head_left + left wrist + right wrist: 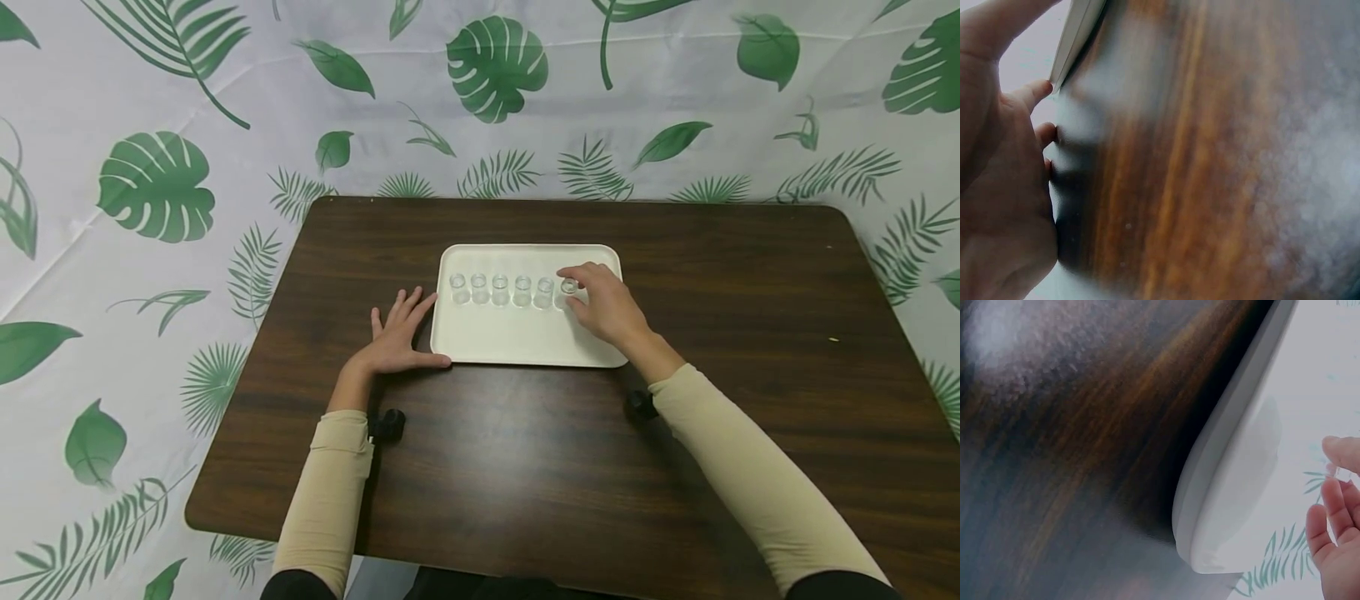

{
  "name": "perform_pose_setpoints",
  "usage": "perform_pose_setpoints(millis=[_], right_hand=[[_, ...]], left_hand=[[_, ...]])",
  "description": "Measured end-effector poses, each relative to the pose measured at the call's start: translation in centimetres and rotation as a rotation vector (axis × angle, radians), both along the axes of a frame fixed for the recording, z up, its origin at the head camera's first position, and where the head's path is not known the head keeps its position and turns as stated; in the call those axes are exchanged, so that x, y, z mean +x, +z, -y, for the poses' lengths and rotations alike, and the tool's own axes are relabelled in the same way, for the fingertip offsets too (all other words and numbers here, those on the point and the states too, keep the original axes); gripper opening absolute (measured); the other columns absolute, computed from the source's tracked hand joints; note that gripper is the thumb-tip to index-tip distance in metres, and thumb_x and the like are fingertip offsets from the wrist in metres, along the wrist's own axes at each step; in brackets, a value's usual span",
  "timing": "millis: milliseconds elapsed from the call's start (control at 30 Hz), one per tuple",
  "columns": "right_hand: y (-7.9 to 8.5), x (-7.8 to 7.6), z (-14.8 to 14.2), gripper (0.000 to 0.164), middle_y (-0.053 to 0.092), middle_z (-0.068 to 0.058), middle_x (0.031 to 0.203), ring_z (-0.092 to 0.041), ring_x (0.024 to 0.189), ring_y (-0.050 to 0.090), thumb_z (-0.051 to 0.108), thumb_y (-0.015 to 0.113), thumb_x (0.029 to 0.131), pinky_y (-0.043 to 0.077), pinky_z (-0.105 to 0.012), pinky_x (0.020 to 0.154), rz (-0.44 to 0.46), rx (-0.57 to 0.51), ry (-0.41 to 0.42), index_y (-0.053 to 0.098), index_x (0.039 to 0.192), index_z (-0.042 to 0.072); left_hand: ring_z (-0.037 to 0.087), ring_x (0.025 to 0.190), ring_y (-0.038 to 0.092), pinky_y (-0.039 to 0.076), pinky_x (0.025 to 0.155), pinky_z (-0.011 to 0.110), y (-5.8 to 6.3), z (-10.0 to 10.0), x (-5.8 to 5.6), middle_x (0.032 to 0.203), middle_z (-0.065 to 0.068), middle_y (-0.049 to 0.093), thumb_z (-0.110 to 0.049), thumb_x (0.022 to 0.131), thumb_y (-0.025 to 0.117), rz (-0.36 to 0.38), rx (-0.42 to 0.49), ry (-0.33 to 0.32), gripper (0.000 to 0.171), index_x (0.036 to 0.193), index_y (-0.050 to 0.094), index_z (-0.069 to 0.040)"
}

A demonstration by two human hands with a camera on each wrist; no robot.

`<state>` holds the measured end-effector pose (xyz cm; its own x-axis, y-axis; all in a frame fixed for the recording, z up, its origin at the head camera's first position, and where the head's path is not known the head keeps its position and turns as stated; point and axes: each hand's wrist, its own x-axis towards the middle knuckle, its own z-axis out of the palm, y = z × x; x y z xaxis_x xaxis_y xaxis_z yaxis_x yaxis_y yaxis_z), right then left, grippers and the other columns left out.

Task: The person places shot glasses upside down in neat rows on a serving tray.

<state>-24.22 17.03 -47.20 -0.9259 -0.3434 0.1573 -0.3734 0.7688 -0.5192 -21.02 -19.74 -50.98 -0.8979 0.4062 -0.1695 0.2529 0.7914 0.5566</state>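
Note:
A row of several small clear glass jars (500, 289) stands upright across a white rectangular tray (525, 342). At the row's right end, my right hand (609, 308) pinches the last glass jar (569, 287) between thumb and fingers. In the right wrist view the right hand (1341, 519) shows at the right edge, with the jar mostly hidden by its fingers. My left hand (397, 337) lies with spread fingers at the tray's left side, thumb and a fingertip right at the rim. The left wrist view shows its palm and fingers (1036, 94) close along the tray's edge.
The tray sits on a dark brown wooden table (495, 467). A white cloth with green leaf prints (420, 100) hangs behind the table and shows along its sides. A tiny yellowish speck (834, 339) lies on the tabletop to the right.

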Motion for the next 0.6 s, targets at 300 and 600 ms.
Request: perform_pose_setpoints(millis=[300, 600], right_hand=[[-0.2, 0.1, 0.0, 0.044, 0.059, -0.011, 0.118, -0.028, 0.102, 0.055, 0.005, 0.069, 0.088, 0.045, -0.046, 0.086, -0.007, -0.011, -0.007, 0.061, 0.132, 0.009], [-0.1, 1.1, -1.0, 0.054, 0.05, -0.011, 0.131, -0.029, 0.11, 0.054, 0.014, 0.073, 0.087, 0.047, -0.048, 0.085, 0.001, -0.049, -0.074, 0.055, 0.138, 0.011]], left_hand=[[0.031, 0.149, -0.011, -0.013, 0.104, 0.069, 0.1, -0.1, 0.0, 0.165, 0.009, 0.001, -0.062, 0.075, 0.076, 0.0, -0.003, 0.001, 0.111, 0.16, 0.012, -0.027], [0.032, 0.149, -0.011, -0.014, 0.104, 0.069, 0.1, -0.2, -0.1, 0.165, 0.009, 0.0, -0.063, 0.074, 0.075, 0.0, -0.001, -0.005, 0.113, 0.16, 0.011, -0.026]])
